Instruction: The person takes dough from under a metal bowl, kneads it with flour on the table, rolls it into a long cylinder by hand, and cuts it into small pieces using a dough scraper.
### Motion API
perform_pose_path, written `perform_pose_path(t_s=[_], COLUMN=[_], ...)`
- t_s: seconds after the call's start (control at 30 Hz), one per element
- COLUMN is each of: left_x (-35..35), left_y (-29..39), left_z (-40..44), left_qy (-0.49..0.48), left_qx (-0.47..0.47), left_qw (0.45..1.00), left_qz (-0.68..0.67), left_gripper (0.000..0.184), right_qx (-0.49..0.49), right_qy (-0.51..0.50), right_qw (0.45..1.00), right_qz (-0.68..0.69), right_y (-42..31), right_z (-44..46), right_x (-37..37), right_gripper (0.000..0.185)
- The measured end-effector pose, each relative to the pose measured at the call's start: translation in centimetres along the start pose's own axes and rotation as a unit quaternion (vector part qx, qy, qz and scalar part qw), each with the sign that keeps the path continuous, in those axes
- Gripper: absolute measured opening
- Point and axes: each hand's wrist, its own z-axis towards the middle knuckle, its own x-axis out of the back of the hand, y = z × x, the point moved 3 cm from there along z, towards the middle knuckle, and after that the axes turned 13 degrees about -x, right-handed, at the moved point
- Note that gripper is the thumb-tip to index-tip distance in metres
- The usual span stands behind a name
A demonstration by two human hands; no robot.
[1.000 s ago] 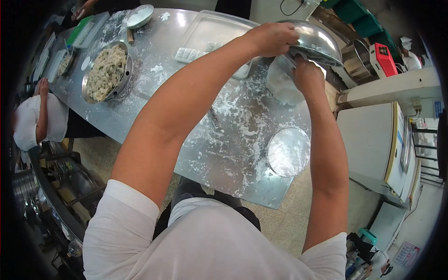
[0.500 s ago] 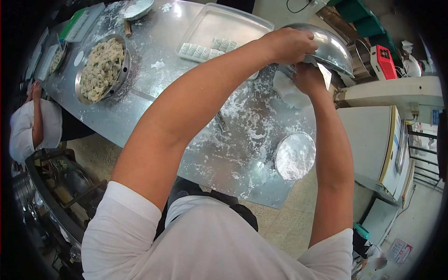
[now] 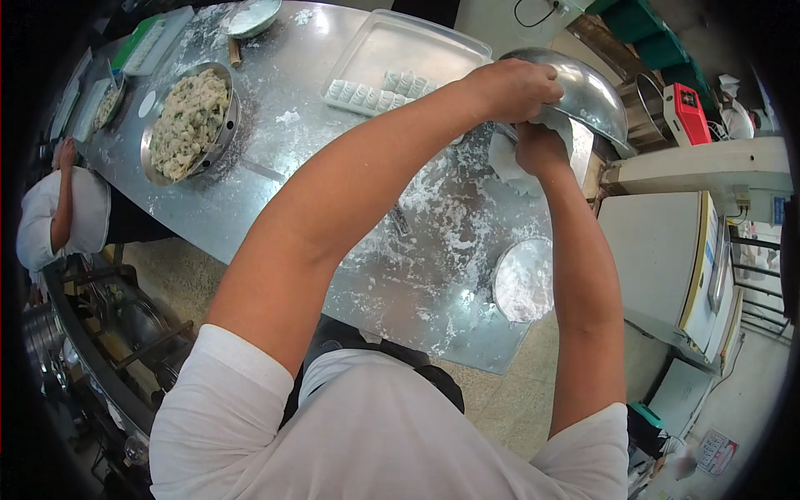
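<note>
Since half a second ago, to be noticed under the rim of the steel bowl (image 3: 593, 96) at the upper right of the frame: more of a pale, thin-looking piece (image 3: 553, 122), now spread over the right hand (image 3: 542, 154). For the work, probably meaning a handling in progress at the mouth of this bowl, not yet finished. Bowl itself tilted, nearly unchanged in place, with the left hand (image 3: 521, 87) gripping it by the edge, fingers bent. Fingers of the right hand hidden below the pale piece and bowl, so cannot tell if closed or not. Just beside the right wrist, on the metal table (image 3: 400, 329), a white soft-looking mass (image 3: 510, 172); dough or cloth, impossible to say surely. At the top centre, a translucent tray (image 3: 367, 52) with ribbed white rolls (image 3: 367, 96), partly covered by the left forearm. In the middle, a narrow metal tool (image 3: 401, 221) among flour; at the right table edge, a floured round plate (image 3: 523, 282), overlapped by the right forearm. At upper left, a pan (image 3: 227, 137) of chunky filling (image 3: 187, 121), well apart from both hands.
</note>
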Motion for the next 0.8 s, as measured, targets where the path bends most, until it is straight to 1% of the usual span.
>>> perform_pose_path(t_s=[0.13,0.2,0.23,0.3,0.37,0.4,0.47,0.57,0.63,0.77,0.8], left_x=[-0.1,-0.1,0.0,-0.2,-0.4,-0.4,-0.4,-0.9,-0.7,-1.4,-1.7], left_y=[0.2,0.4,0.5,1.0,1.1,1.2,1.5,1.7,2.2,2.8,2.9], left_z=[-0.5,-0.4,-0.4,-0.3,-0.2,-0.2,-0.3,-0.1,-0.1,-0.4,-0.4], left_qy=[0.008,0.004,0.001,-0.002,-0.016,-0.017,-0.007,-0.022,-0.026,-0.038,-0.039], left_qx=[-0.019,-0.022,-0.026,-0.034,-0.022,-0.025,-0.034,-0.023,-0.027,-0.032,-0.035], left_qw=[1.0,1.0,1.0,0.999,1.0,0.999,0.999,0.999,0.999,0.999,0.999], left_qz=[0.007,0.009,0.013,0.013,0.009,0.011,0.006,-0.002,0.009,0.006,0.005], left_gripper=[0.013,0.013,0.014,0.014,0.014,0.014,0.014,0.014,0.014,0.012,0.012], right_qx=[-0.027,-0.084,-0.086,-0.137,-0.157,-0.16,-0.163,-0.167,-0.112,-0.088,-0.077], right_qy=[-0.017,-0.017,-0.016,-0.011,-0.008,-0.018,-0.026,-0.017,0.022,0.047,0.077], right_qw=[0.999,0.992,0.992,0.981,0.977,0.972,0.966,0.96,0.958,0.944,0.925], right_qz=[0.027,0.091,0.089,0.137,0.144,0.169,0.197,0.222,0.262,0.315,0.364], right_y=[0.8,1.5,1.7,2.4,3.3,3.4,3.4,3.5,3.5,3.9,4.4], right_z=[-2.0,-3.4,-4.0,-5.5,-6.4,-6.8,-7.3,-8.8,-9.9,-12.8,-13.5], right_x=[-0.2,-0.5,-0.9,-2.1,-3.0,-3.0,-3.0,-2.9,-2.2,-1.0,-0.5], right_gripper=[0.026,0.028,0.028,0.032,0.035,0.035,0.036,0.036,0.032,0.029,0.028])
